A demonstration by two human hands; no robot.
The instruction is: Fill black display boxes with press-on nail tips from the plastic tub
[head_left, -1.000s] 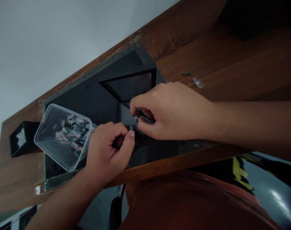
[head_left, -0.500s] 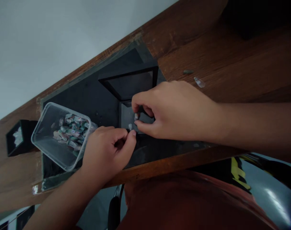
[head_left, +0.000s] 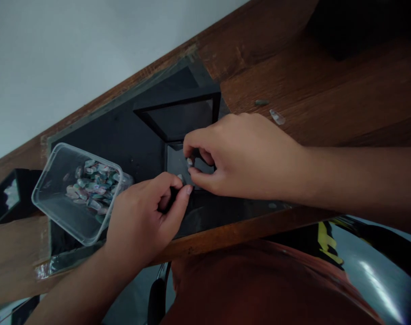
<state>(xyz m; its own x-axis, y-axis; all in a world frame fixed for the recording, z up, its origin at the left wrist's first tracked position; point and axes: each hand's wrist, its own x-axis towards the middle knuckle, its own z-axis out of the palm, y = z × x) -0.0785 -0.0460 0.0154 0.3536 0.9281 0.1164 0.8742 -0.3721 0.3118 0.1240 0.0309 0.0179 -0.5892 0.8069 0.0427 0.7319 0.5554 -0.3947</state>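
A small black hinged box [head_left: 173, 157] with a grey inside lies on the dark mat, its framed see-through lid [head_left: 183, 118] raised. My right hand [head_left: 246, 155] is over the box, thumb and index finger pinching a small pale stone [head_left: 189, 162]. At the front left corner of the box, my left hand [head_left: 142, 219] curls its fingers, index finger and thumb on either side of the front edge. Another small pale stone [head_left: 180, 177] shows beside the left index fingertip. Part of the box's inside is hidden behind my right hand.
To the left, a clear plastic tub [head_left: 56, 189] holds many polished stones [head_left: 95, 185]. Beyond it stands a black box [head_left: 17, 194] with whitish stones inside. A dark stone [head_left: 261, 103] and a clear pointed stone [head_left: 277, 117] lie on the wooden table [head_left: 327, 90].
My left index finger has lifted and moved apart from the thumb, near the stone in the box. My right hand keeps its pinch. The whole view has shifted slightly.
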